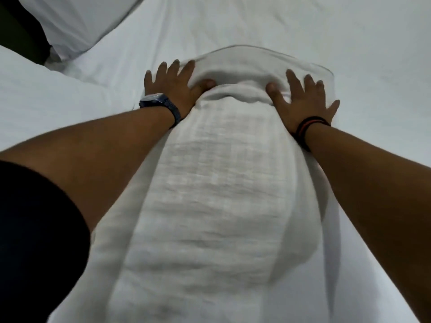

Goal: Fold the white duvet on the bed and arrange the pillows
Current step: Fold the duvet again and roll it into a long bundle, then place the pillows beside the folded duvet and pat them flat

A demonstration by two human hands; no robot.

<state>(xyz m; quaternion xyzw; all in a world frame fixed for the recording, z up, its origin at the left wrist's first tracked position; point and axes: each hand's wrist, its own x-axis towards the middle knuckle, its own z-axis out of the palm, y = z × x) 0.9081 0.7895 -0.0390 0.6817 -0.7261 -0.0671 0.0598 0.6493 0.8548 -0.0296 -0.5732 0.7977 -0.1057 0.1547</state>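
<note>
my left hand (172, 88) and right hand (303, 102) press down on the far end of the folded white duvet (210, 183), which runs as a long, textured strip away from me along the middle of the bed sheet (314, 31). both hands are spread wide, fingers straight and splayed, gripping nothing. the left hand sits on the duvet's left edge, its outer fingers reaching onto the sheet and its thumb dug into the crease beneath the raised fold at the duvet's far end. the right hand lies flat on the duvet's right edge, its thumb pushed into the same crease from the other side. a dark watch (161, 103) is on my left wrist, and black and orange bands (310, 127) are on my right. my forearms flank the duvet on both sides and cover parts of its long edges. a white pillow (77, 24) lies beyond the duvet to the far left, with another white bulk (35, 94) nearer, left of the duvet; i cannot tell what that bulk is. my black sleeve (35, 229) fills the corner near the duvet's left side.
</note>
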